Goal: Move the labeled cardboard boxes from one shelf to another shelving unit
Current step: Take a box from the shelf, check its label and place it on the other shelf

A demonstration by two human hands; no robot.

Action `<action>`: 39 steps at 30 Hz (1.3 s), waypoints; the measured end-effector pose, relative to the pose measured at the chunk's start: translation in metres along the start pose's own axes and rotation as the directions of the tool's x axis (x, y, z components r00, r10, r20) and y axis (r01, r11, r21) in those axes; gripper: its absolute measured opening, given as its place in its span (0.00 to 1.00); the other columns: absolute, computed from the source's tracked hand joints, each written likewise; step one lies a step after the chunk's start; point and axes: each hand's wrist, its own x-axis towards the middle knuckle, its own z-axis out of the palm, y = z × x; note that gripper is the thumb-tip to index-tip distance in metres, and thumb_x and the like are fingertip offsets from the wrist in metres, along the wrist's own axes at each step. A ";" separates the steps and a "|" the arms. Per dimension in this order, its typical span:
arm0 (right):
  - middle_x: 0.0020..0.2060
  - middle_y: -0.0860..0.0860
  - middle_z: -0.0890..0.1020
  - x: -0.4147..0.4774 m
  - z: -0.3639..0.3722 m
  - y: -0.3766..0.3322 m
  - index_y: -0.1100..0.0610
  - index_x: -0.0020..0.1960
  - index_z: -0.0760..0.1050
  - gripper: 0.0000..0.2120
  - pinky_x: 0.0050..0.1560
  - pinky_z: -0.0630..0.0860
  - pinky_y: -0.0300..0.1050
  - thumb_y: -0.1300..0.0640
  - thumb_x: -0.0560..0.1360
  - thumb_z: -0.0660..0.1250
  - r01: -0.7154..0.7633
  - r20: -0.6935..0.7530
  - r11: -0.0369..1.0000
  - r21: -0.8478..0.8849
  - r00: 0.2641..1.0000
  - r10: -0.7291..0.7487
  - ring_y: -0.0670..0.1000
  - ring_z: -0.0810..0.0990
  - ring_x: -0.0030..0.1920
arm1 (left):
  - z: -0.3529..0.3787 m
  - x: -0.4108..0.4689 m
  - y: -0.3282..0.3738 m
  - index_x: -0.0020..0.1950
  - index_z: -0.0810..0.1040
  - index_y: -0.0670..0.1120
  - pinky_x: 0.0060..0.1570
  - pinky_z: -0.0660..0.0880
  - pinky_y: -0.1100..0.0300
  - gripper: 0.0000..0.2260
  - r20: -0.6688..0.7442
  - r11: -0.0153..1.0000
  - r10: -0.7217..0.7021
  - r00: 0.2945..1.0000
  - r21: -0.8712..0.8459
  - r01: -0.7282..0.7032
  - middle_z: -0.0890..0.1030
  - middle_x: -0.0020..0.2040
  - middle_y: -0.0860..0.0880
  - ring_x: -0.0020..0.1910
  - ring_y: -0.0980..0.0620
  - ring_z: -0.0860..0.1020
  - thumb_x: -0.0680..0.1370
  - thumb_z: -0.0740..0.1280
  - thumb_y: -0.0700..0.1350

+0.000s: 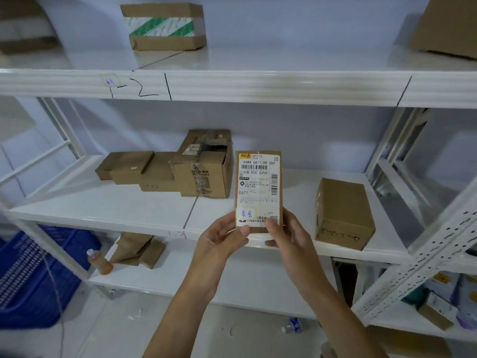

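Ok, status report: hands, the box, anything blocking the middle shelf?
Left hand and right hand both gripping labeled box at its bottom edge, label facing camera. Box upright, off the middle shelf. Bare shelf behind it, between the box pile and brown box.

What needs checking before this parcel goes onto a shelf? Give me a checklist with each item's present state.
1. Grip: both the left hand and the right hand pinch the parcel at its lower end only. Ok, but top-heavy.
2. Label readable: it faces the camera, printed "548A C671-00 207", and the thumbs cover only the bottom strip. Ok.
3. Shelf mark match: the upper shelf edge reads "1-2"; whether that fits C671 is unclear. Cannot tell.
4. Free space: the middle shelf is bare between the taped box and the plain box. Ok.
5. Path: nothing stands between the parcel and that gap. Ok.
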 end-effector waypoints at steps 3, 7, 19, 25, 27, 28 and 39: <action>0.60 0.34 0.84 0.000 0.028 -0.004 0.43 0.74 0.73 0.20 0.54 0.85 0.45 0.46 0.82 0.66 0.011 0.050 1.000 0.010 0.999 -0.012 0.41 0.83 0.62 | -0.031 -0.007 0.012 0.67 0.83 0.51 0.69 0.76 0.47 0.24 -0.024 1.000 0.016 1.000 0.018 -0.015 0.87 0.64 0.47 0.67 0.47 0.83 0.72 0.78 0.53; 0.62 0.37 0.85 0.003 0.082 -0.012 0.43 0.74 0.72 0.23 0.51 0.86 0.49 0.43 0.80 0.64 0.040 0.076 0.999 0.018 0.996 -0.041 0.44 0.84 0.62 | -0.085 -0.013 0.036 0.65 0.84 0.51 0.71 0.74 0.44 0.24 -0.048 0.997 0.053 0.997 0.058 -0.050 0.87 0.63 0.46 0.66 0.47 0.83 0.70 0.80 0.54; 0.58 0.28 0.83 0.005 0.308 -0.046 0.30 0.70 0.68 0.17 0.45 0.85 0.42 0.49 0.86 0.60 0.164 0.159 0.985 0.045 0.973 -0.169 0.42 0.85 0.57 | -0.294 -0.044 0.129 0.76 0.70 0.63 0.73 0.71 0.42 0.35 -0.049 0.970 0.183 0.982 0.170 -0.173 0.87 0.62 0.48 0.66 0.47 0.83 0.71 0.78 0.56; 0.57 0.37 0.86 0.016 0.385 -0.082 0.24 0.66 0.69 0.18 0.46 0.84 0.41 0.43 0.80 0.62 0.220 0.193 0.975 0.034 0.956 -0.222 0.45 0.87 0.54 | -0.360 -0.048 0.172 0.74 0.74 0.64 0.71 0.74 0.40 0.31 -0.108 0.949 0.279 0.954 0.183 -0.257 0.87 0.62 0.47 0.65 0.45 0.83 0.70 0.76 0.57; 0.58 0.39 0.86 0.025 0.403 -0.090 0.29 0.71 0.68 0.21 0.45 0.83 0.41 0.42 0.79 0.62 0.233 0.221 0.972 0.037 0.946 -0.235 0.45 0.87 0.54 | -0.377 -0.045 0.184 0.74 0.75 0.61 0.71 0.75 0.41 0.31 -0.115 0.938 0.314 0.943 0.192 -0.289 0.87 0.63 0.46 0.65 0.44 0.83 0.71 0.76 0.56; 0.58 0.38 0.86 0.030 0.411 -0.093 0.30 0.73 0.67 0.23 0.45 0.83 0.41 0.42 0.79 0.62 0.246 0.233 0.969 0.033 0.941 -0.247 0.45 0.87 0.54 | -0.384 -0.043 0.190 0.74 0.75 0.60 0.71 0.75 0.42 0.30 -0.122 0.932 0.332 0.935 0.197 -0.305 0.87 0.63 0.45 0.65 0.43 0.83 0.71 0.76 0.56; 0.62 0.31 0.82 0.094 0.493 -0.148 0.28 0.74 0.64 0.23 0.56 0.73 0.25 0.40 0.81 0.61 0.468 0.318 0.884 -0.014 0.840 -0.440 0.37 0.80 0.61 | -0.445 -0.008 0.257 0.74 0.75 0.59 0.60 0.83 0.57 0.27 -0.239 0.868 0.487 0.840 0.238 -0.436 0.88 0.60 0.49 0.61 0.48 0.86 0.76 0.75 0.54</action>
